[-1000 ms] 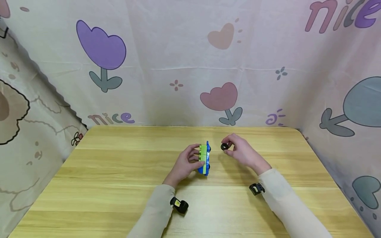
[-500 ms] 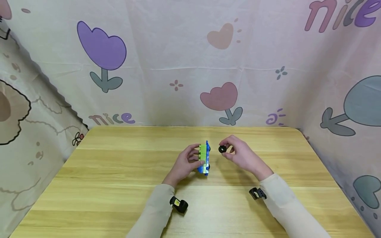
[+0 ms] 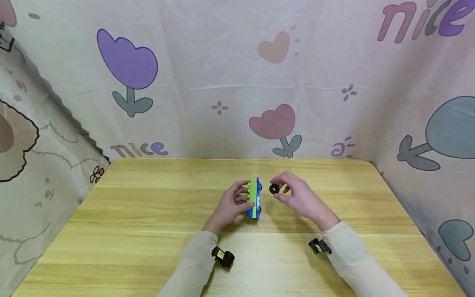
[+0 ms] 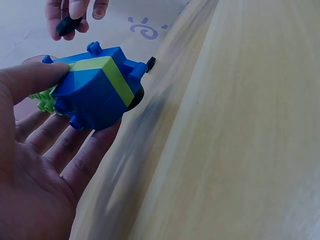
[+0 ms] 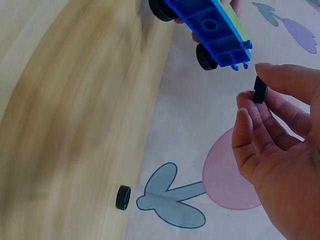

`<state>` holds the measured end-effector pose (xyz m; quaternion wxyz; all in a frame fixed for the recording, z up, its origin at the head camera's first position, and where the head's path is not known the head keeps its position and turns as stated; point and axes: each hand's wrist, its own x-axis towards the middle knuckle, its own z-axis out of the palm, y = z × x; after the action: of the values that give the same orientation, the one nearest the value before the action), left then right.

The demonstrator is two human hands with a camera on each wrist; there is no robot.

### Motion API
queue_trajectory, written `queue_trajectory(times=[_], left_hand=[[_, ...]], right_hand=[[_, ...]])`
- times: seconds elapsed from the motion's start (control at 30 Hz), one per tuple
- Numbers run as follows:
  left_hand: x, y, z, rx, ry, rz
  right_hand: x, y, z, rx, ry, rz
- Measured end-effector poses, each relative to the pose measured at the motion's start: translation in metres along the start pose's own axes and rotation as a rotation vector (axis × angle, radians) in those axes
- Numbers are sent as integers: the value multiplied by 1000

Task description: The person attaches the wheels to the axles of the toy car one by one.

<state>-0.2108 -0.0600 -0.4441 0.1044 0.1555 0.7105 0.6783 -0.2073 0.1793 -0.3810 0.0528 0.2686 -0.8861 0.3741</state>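
My left hand [image 3: 231, 206] grips a toy car of blue and lime-green building blocks [image 3: 252, 200], thumb on one side and fingers on the other. The car is turned on its side, its green studs towards the palm. In the right wrist view its blue underside [image 5: 212, 30] shows, with black wheels [image 5: 206, 56] along one side. Just right of the car, my right hand [image 3: 300, 196] pinches a loose black wheel [image 3: 274, 188] between thumb and fingers. A small gap separates this wheel from the car. The left wrist view shows the car's blue axle stubs [image 4: 94, 48].
Another black wheel [image 5: 123, 197] stands on the wooden table [image 3: 141, 214] near the far edge; in the head view I cannot make it out. A printed cloth [image 3: 208, 53] hangs behind the table. Black wrist cameras [image 3: 223, 256] sit on both sleeves.
My right hand has moved left and slightly nearer, bringing the pinched wheel closer to the toy car. The left hand and the car have stayed almost still.
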Motion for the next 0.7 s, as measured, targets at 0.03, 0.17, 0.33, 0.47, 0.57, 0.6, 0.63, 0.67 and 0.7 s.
queue_trajectory(times=[0.03,0.17,0.33,0.47,0.57,0.6,0.63,0.67,0.7], left_hand=[[0,1,0,-1,-2,-2],[0,1,0,-3,-1,-12],[0,-4,1,6,20,-8],[1,-6,1,21,27,10],[1,-6,1,29,23,24],[1,-6,1,30,21,28],[1,-6,1,34,19,31],[1,-6,1,38,18,34],[1,-6,1,39,17,37]], right_hand=[[0,-1,1,3,6,-10],[0,-2,5,10,20,-47],[-1,-4,11,15,15,-51],[0,-8,14,16,13,-39],[2,-10,16,13,21,-32],[2,-10,16,9,25,-31],[2,-10,17,6,27,-30],[3,-11,18,6,28,-29],[4,-11,18,4,30,-32]])
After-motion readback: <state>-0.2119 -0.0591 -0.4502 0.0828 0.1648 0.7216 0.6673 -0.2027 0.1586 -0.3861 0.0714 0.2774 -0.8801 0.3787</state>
